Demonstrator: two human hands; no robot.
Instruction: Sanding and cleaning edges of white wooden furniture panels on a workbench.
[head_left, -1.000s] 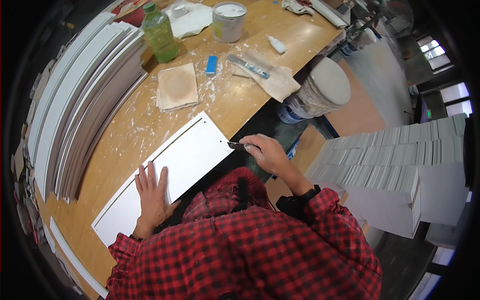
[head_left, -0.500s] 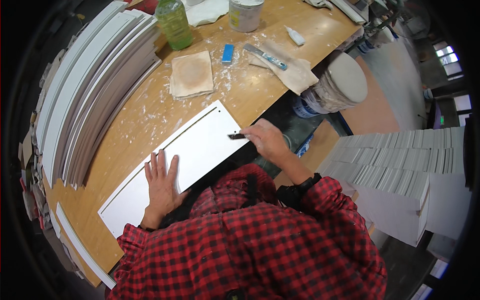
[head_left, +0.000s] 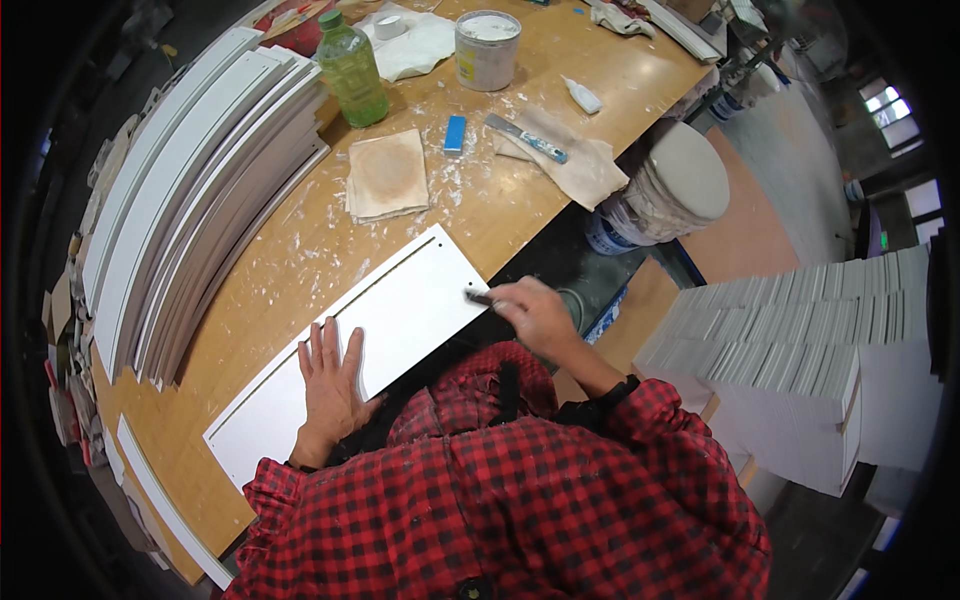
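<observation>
Wooden tabletop (head_left: 300,270): flecked white, a white panel (head_left: 410,310) along its near edge.
Left hand (head_left: 333,390): fingers slightly spread, flat on the panel.
Right hand (head_left: 537,315): fingers closed round a dark tool (head_left: 481,298), at the panel's right end.
Room: pale boards (head_left: 790,300) stacked at right, bucket (head_left: 690,170) beside the tabletop, bright window (head_left: 890,115) beyond.

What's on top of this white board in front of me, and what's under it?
Your left hand lies flat on the white board; the dark tool in your right hand is at its right end. Tabletop shows beyond; whatever's directly underneath is covered.
</observation>
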